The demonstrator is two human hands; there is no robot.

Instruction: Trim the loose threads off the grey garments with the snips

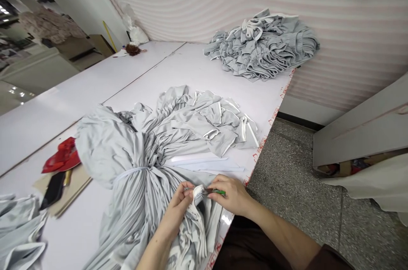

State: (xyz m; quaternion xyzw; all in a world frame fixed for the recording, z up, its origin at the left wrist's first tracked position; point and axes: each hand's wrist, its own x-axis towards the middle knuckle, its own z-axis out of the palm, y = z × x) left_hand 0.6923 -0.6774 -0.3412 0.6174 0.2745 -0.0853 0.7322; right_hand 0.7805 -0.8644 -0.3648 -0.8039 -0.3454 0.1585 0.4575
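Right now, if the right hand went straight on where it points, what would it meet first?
Probably the white-edged grey cloth held by the left hand, though exact depth is unclear.

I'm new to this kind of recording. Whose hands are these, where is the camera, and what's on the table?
There is no machine here: a person works with two bare hands. The single picture comes from a camera worn on that person's head, looking forward and down. The left hand pinches white-edged cloth; the right hand holds a small green-handled tool against it, its exact type hard to tell. On the white table, a big grey bundle is gathered by a pale band, and a grey heap lies at the far end. Toward the left are a red item and a black item.
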